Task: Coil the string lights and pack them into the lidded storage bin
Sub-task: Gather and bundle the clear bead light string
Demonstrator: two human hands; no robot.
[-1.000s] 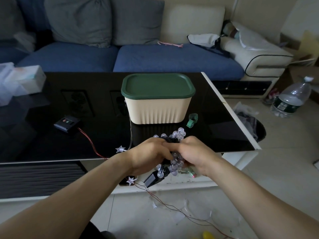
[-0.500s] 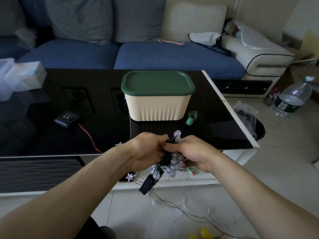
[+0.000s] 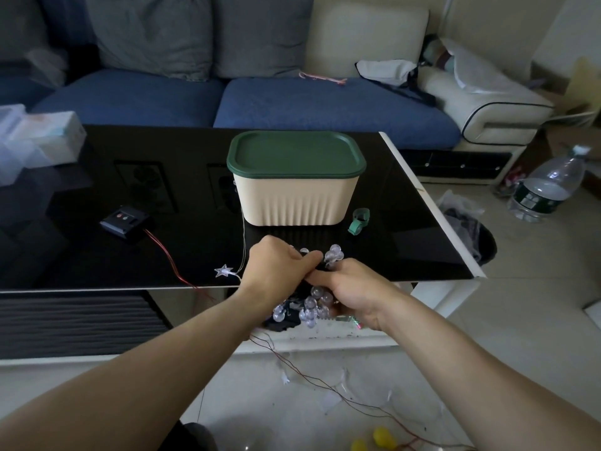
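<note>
A cream ribbed storage bin [image 3: 294,200] with its green lid [image 3: 296,153] closed stands on the black glass table [image 3: 97,255]. Just in front of it, over the table's near edge, my left hand [image 3: 276,271] and my right hand [image 3: 354,289] both grip a bunched coil of clear globe string lights [image 3: 313,304]. A small black box hangs under the bundle. A second strand with a clear star light [image 3: 223,271] lies on the table; its thin wire runs up to the bin. A red wire trails down to the floor.
A black battery box [image 3: 123,221] with a red wire sits left on the table. A green clip [image 3: 358,221] lies right of the bin. Tissue packs [image 3: 42,138] are at the far left. A sofa stands behind; a water bottle [image 3: 546,187] and bin bag are on the floor, right.
Both hands have lifted the bundle slightly and moved it forward toward the bin. The star light at the table edge is now uncovered left of my left hand.
</note>
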